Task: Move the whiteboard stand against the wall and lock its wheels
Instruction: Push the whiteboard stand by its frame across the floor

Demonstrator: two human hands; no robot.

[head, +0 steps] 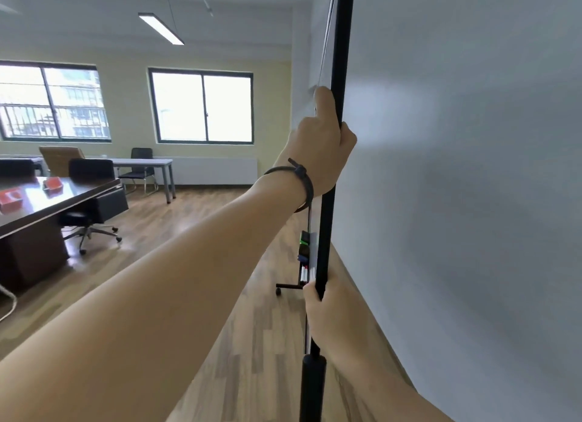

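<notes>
Both hands grip the stand (pixel 338 59) by its black upright: the left hand (pixel 318 150) (dark band at the wrist) clamped high, the right hand (pixel 321 314) clamped lower. The stand sits edge-on just beside the white wall (pixel 472 169), on a wood floor (pixel 201 232). A desk (pixel 47 207) stands well apart. Markers (pixel 305 272) lie on its tray; one wheel (pixel 278 291) shows.

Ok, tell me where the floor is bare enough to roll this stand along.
Bare floor runs from the dark desk to the wall. Beside the stand pole, its far caster already takes up floor. Crowded left: office chair and desk.
</notes>
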